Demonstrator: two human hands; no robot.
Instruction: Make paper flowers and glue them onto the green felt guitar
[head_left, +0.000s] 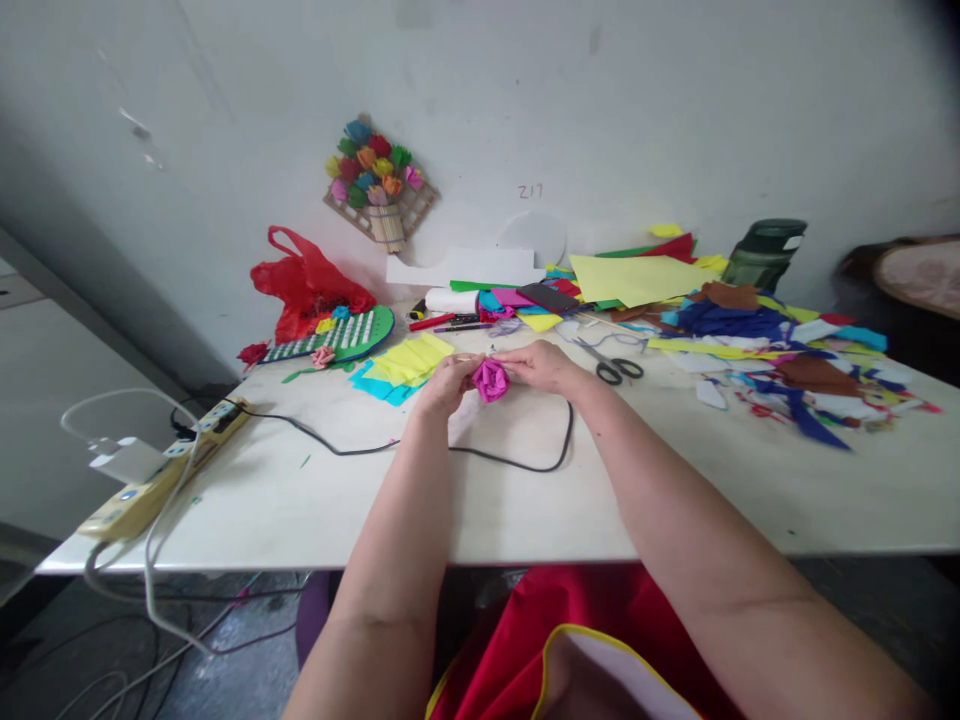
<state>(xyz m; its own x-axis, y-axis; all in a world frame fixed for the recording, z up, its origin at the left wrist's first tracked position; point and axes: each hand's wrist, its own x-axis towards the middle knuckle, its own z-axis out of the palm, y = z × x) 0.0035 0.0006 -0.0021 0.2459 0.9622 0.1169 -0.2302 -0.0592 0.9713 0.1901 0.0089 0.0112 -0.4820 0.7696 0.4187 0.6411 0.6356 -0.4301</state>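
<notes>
A magenta paper flower with curled petals is held between my two hands above the white table. My left hand grips it from the left, fingers closed at its edge. From the right, my right hand pinches its upper side with thumb and fingers together. The back of the flower and some fingertips are hidden. Left of my hands lie yellow paper sheets over blue paper sheets. Black-handled scissors rest on the table right of my right hand.
A black cable loops in front of my hands from a power strip at left. Coloured paper scraps heap at right near a green bottle. A red plastic bag and flower-decorated green board stand back left.
</notes>
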